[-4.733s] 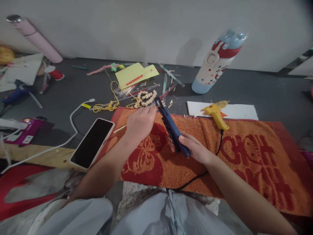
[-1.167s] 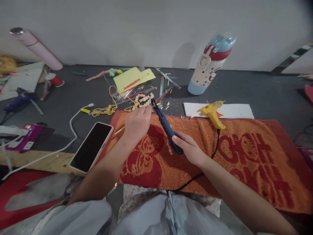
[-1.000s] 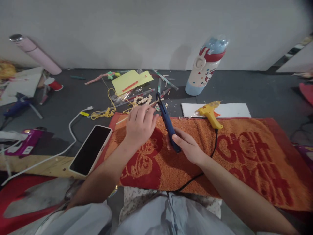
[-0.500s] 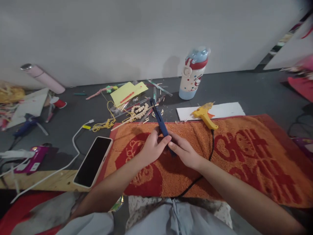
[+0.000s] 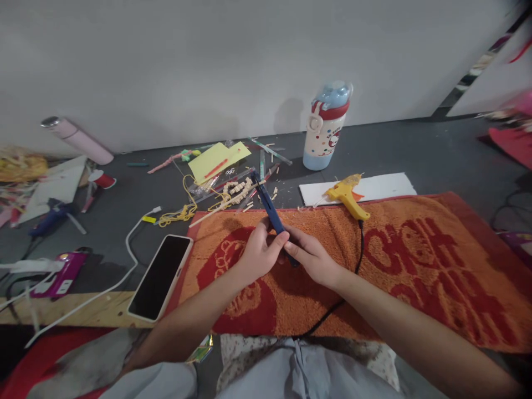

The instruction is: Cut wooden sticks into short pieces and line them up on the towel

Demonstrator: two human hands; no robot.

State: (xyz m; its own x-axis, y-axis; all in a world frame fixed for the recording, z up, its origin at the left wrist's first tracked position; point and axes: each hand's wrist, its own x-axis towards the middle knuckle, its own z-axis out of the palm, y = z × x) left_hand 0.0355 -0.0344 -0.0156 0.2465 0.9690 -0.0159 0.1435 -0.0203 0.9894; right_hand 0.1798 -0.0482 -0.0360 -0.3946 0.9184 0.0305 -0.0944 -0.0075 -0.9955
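Note:
Both hands grip a long, slim dark blue tool (image 5: 271, 210), shaped like a stapler, held slanting above the towel with its far end pointing away from me. My left hand (image 5: 261, 254) is closed on its left side, thumb on top. From the right, my right hand (image 5: 313, 256) closes around its near end, the two thumbs almost touching. A thin pale wooden stick (image 5: 220, 207) crosses the tool's far tip and slants down to the left; I cannot make out whether the tip clamps it. Short pale pieces (image 5: 239, 188) lie just beyond.
An orange and red towel (image 5: 324, 299) lies under my hands. A yellow glue gun (image 5: 348, 195) rests on a white board (image 5: 384, 187). A bottle (image 5: 326, 133) stands behind. Left are a phone (image 5: 160, 277), a white cable (image 5: 132, 244) and yellow paper (image 5: 216, 160).
The tool's far tip has tilted slightly left, with the stick still across it. Both hands keep their hold. The view has shifted a little.

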